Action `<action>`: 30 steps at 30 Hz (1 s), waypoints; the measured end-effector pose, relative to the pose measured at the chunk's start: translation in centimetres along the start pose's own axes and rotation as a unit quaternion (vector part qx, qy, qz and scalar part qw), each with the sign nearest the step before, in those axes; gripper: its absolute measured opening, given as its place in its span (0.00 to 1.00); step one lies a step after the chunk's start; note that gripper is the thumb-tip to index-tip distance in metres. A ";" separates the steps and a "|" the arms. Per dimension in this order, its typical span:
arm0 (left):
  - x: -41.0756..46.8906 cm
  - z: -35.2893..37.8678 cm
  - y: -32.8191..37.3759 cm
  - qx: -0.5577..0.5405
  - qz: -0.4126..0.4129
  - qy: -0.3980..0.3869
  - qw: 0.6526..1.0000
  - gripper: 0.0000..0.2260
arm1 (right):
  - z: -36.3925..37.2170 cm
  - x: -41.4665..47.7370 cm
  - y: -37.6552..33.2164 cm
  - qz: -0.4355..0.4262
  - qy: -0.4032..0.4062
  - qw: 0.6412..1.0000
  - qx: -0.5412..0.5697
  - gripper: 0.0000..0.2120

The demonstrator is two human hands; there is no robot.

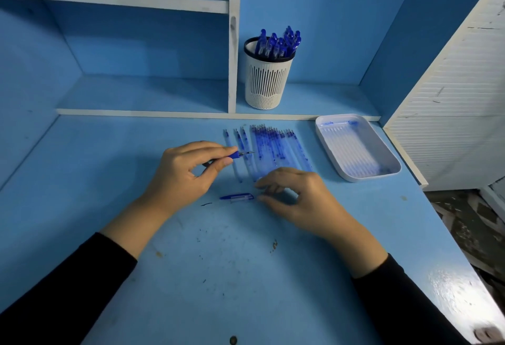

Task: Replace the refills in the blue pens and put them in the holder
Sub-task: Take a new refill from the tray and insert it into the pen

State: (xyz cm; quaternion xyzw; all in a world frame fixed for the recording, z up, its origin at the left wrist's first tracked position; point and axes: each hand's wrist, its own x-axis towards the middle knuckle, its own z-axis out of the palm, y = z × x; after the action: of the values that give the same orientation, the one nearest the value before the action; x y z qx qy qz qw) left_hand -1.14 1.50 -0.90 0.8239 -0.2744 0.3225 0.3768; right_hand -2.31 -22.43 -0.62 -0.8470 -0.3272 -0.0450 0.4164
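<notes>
Alignment matters most: the blue pen front with metal tip (pixel 237 155), pinched in the left hand (pixel 183 178), is best held level while the clear rear barrel with blue clip (pixel 237 197), lying on the blue desk (pixel 218 262), is screwed on straight. The right hand (pixel 297 199) is loosely curled just beside that barrel, with nothing seen held.

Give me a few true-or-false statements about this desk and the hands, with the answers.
1. The left hand grips a blue pen part, tip pointing right. True.
2. The holder is empty. False: blue pens stand in it.
3. A white tray sits at the right of the desk. True.
4. The right hand grips the holder. False: it is low over the desk, beside a pen piece lying there.
5. Refills lie in a row on the desk. True.
</notes>
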 end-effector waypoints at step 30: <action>-1.8 -0.8 1.1 -0.027 -0.013 -0.062 0.998 0.07 | 2.2 1.0 -2.2 0.071 0.123 0.970 0.197 0.05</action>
State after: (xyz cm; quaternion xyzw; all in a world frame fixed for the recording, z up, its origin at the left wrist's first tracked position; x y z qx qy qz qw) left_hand -3.30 1.89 -1.32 0.8355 -0.2947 0.2584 0.3852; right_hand -3.23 -19.32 -0.23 -0.7573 -0.2152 -0.0533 0.6142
